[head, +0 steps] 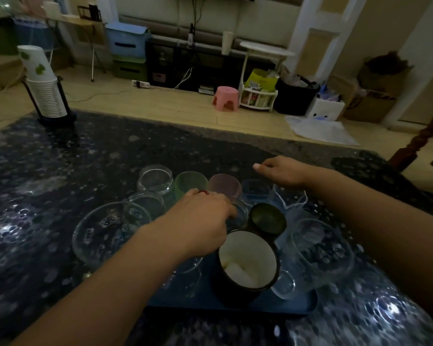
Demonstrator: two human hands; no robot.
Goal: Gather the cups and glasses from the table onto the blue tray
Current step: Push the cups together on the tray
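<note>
1. The left hand [205,221] reaches down over the middle of the blue tray [235,305], its fingers curled onto the rim of a small clear glass [240,216]; the fingertips are hidden, so whether they actually pinch the glass cannot be told
2. The right hand [283,172] hovers above the far right of the cluster, thumb stretched out and fingers loosely curled, holding nothing
3. Just beside the left hand, a dark mug with a white interior [248,260] stands at the tray's near side, with a dark green cup [268,218] touching it behind
4. A back row holds 4 vessels side by side: a clear jar-shaped glass [156,179], a green tumbler [190,182], a pink tumbler [224,186] and a blue tumbler [255,191]
5. A large printed glass bowl [103,233] sits at the left of the group, a large clear glass [320,245] at the right
6. The tray rests on a dark speckled table [60,171], glossy with reflections
7. At the table's far left corner, well apart from the tray, a stack of paper cups [41,83] stands in a black holder
8. Beyond the table, a pink stool [226,98] sits on the wooden floor
</note>
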